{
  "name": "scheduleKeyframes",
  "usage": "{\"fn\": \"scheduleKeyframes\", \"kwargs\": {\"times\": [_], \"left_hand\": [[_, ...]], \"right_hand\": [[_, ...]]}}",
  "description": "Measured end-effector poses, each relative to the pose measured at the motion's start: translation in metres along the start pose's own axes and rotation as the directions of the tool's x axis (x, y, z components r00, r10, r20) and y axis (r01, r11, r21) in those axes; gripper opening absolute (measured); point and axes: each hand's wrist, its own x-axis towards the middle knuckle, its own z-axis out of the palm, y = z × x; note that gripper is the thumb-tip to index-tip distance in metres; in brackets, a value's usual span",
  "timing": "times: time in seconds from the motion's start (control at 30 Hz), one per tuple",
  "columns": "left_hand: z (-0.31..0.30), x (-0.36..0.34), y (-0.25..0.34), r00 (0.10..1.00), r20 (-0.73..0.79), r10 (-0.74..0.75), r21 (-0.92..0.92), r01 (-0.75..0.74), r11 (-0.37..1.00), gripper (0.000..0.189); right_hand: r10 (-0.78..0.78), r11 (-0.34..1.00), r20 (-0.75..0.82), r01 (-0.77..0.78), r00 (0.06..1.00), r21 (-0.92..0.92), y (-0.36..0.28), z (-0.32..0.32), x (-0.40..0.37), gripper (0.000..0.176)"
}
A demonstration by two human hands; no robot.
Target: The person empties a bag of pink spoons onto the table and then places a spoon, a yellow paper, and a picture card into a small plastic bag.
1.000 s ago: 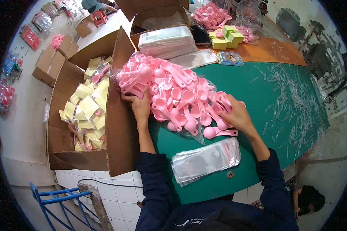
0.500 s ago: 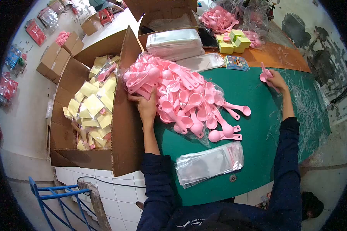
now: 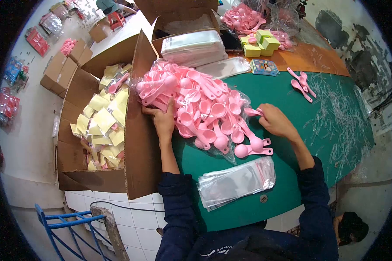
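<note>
A heap of pink measuring spoons (image 3: 204, 104) lies in and around an open clear plastic bag on the green tabletop. My left hand (image 3: 162, 122) grips the near left side of this bag, thumb upward and fingers partly hidden. At the heap's right edge my right hand (image 3: 278, 122) is closed on a pink spoon (image 3: 251, 112), whose far end shows past the fingers. A few pink spoons (image 3: 302, 83) lie apart at the far right of the table. A stack of clear plastic sleeves (image 3: 237, 182) lies flat near me.
At left, a cardboard box (image 3: 139, 117) holds yellow-card packets (image 3: 104, 119). Behind the heap are a thick stack of clear bags (image 3: 194, 48), picture cards (image 3: 265, 67) and yellow-green boxes (image 3: 261, 43). Plastic strips (image 3: 335, 117) litter the right side. A person's head (image 3: 353, 228) shows lower right.
My right hand has moved left from the table's far right to the heap, leaving spoons lying there. It now grips a spoon at the heap's edge. My left hand stays on the bag.
</note>
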Motion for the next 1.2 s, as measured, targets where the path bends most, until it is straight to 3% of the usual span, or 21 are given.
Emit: {"fn": "scheduleKeyframes", "kwargs": {"times": [0.1,0.2,0.33,0.43,0.5,0.6,0.73,0.8,0.87,0.93,1.0,1.07,1.13,1.2], "left_hand": [[0.003,0.003,-0.008,1.000,-0.006,0.008,-0.030,-0.009,0.999,0.103],[0.006,0.001,-0.008,1.000,-0.022,0.021,-0.017,-0.021,1.000,0.099],[0.006,0.004,-0.009,0.999,-0.034,0.002,0.036,-0.001,0.999,0.101],[-0.001,-0.002,0.002,1.000,0.015,-0.024,0.016,0.024,1.000,0.110],[0.001,-0.001,0.000,1.000,-0.012,-0.016,0.029,0.016,0.999,0.109],[0.003,0.005,-0.008,0.998,0.045,-0.042,0.020,0.041,0.999,0.109],[0.004,0.005,-0.011,1.000,0.002,0.024,0.009,-0.024,1.000,0.102],[0.004,0.001,-0.006,1.000,0.004,-0.026,0.019,0.026,0.999,0.102],[0.001,0.001,-0.002,0.999,0.000,-0.033,0.015,0.033,0.999,0.103],[0.001,0.000,-0.002,1.000,0.001,-0.006,-0.004,0.006,1.000,0.103],[0.004,0.003,-0.006,0.999,0.000,-0.038,0.006,0.038,0.999,0.102],[0.005,0.003,-0.007,0.999,-0.006,-0.043,0.019,0.043,0.999,0.101],[0.004,0.002,-0.006,1.000,-0.018,-0.023,0.034,0.023,0.999,0.102],[0.002,-0.001,-0.002,1.000,-0.016,0.001,0.005,-0.001,1.000,0.101]], "right_hand": [[0.008,0.964,0.104,-0.036,0.995,0.262,-0.013,-0.005,-0.010,0.027],[-0.060,0.980,0.037,0.052,0.998,0.192,-0.035,0.009,-0.017,0.032],[0.035,0.968,0.206,-0.084,0.978,0.235,-0.033,0.003,-0.009,0.035],[-0.088,0.973,0.225,0.036,0.970,0.227,-0.011,-0.027,-0.014,0.036],[-0.065,0.979,0.323,-0.002,0.944,0.203,0.001,-0.058,-0.015,0.036],[0.161,0.982,0.528,-0.190,0.834,0.001,0.016,-0.096,-0.013,0.032],[0.197,0.951,0.367,-0.268,0.909,0.156,0.033,-0.124,-0.022,0.025],[0.198,0.953,0.264,-0.249,0.944,0.174,0.039,-0.128,-0.023,0.025],[0.163,0.935,0.271,-0.236,0.949,0.263,0.055,-0.132,-0.018,0.030],[0.211,0.891,0.135,-0.248,0.968,0.381,0.066,-0.140,-0.014,0.037],[0.411,0.851,0.028,-0.395,0.911,0.347,0.103,-0.142,0.005,0.041],[0.483,0.862,-0.081,-0.456,0.872,0.223,0.192,-0.133,0.026,0.041],[0.524,0.833,-0.120,-0.477,0.843,0.281,0.250,-0.121,0.033,0.038],[0.572,0.780,-0.224,-0.607,0.789,-0.148,0.240,-0.121,0.031,0.040]]}}
